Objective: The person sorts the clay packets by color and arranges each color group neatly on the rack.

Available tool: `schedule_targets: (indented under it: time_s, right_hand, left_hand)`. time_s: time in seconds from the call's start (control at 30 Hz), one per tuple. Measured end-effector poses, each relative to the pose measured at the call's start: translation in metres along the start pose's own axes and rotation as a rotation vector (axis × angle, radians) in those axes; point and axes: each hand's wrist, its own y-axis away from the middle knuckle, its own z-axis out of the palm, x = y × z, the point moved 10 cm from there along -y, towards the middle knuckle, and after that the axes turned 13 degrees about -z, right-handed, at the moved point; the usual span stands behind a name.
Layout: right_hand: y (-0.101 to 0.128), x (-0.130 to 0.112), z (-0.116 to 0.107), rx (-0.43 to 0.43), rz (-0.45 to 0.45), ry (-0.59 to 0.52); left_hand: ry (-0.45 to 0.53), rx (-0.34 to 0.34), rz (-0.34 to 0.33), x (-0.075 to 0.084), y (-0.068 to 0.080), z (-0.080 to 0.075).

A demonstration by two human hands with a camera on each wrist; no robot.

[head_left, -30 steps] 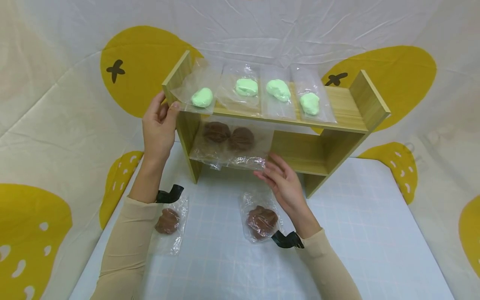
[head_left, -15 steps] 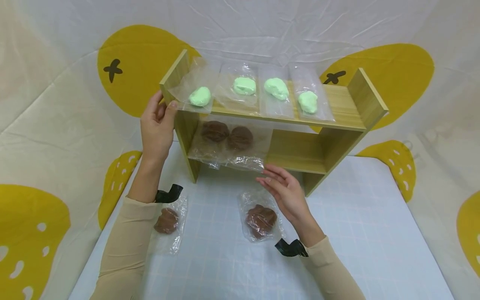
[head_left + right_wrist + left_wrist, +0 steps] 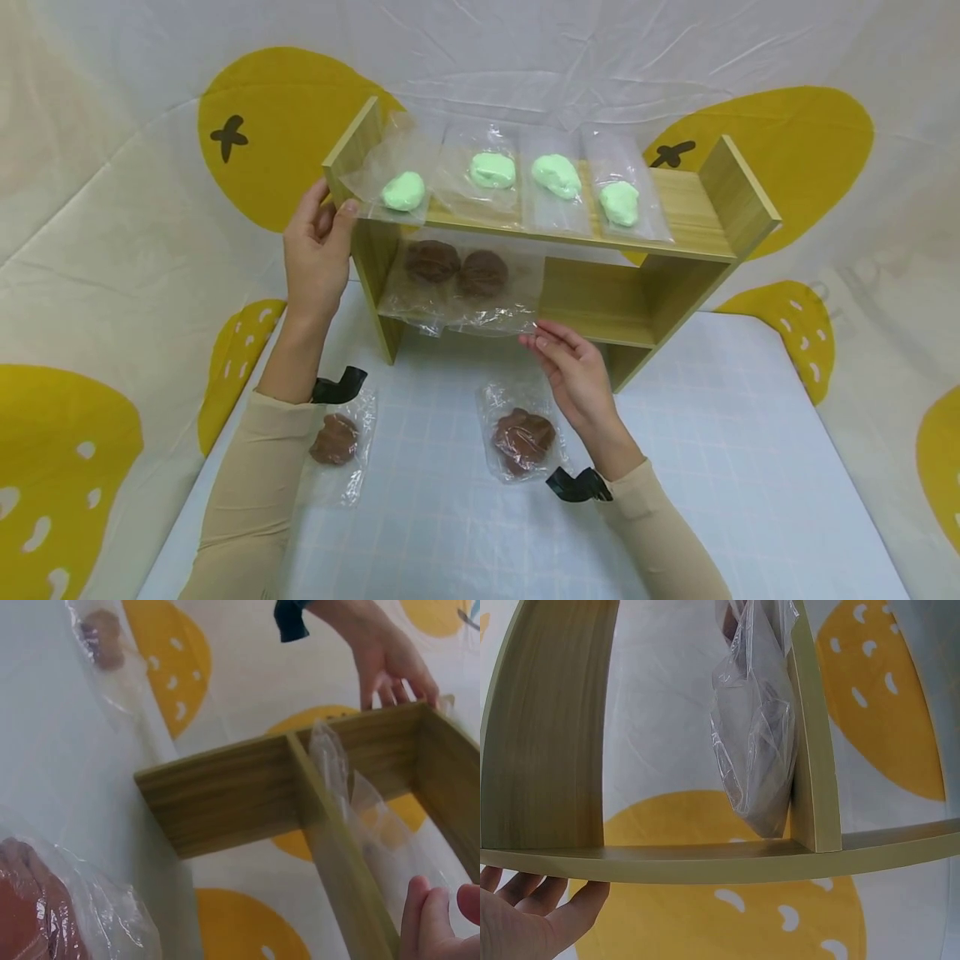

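In the head view, a two-tier wooden shelf [image 3: 600, 325] stands on the table. My left hand [image 3: 321, 258] rests against its left side panel near the upper corner; in the left wrist view its fingertips [image 3: 592, 892] touch the outside. A clear plastic bag [image 3: 517, 292] with two brown lumps [image 3: 483, 273] lies on the lower tier, its front edge jutting out. My right hand [image 3: 573, 371] reaches to that bag's front right corner. In the right wrist view, thumb and fingers [image 3: 435, 922] stand slightly apart beside the plastic; whether they touch it is unclear.
Several bagged pale green lumps [image 3: 557, 177] line the upper tier. Two more bagged brown lumps lie on the table: one lump [image 3: 335, 440] near my left forearm, the other lump [image 3: 525, 440] near my right wrist. A white curtain [image 3: 480, 75] with yellow shapes hangs behind.
My right hand draws back slightly from the bag, then returns to its corner. The left hand stays at the shelf's side, and the bags keep their places.
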Motion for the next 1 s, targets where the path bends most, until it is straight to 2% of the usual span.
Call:
schedule_targets:
  time_s: [0.23,0.53,1.0]
  right_hand:
    - [0.006,0.002,-0.004,-0.025,0.029,-0.003]
    - [0.019,-0.001,-0.012,-0.087,0.039,0.113]
    - [0.033,0.001,-0.035,-0.104,0.055,0.213]
  left_hand:
    - [0.002,-0.002,0.0,0.0,0.0,0.0]
    - [0.0,-0.003,0.001,0.002,0.001,0.0]
    - [0.009,-0.004,-0.009,0.0,0.0,-0.001]
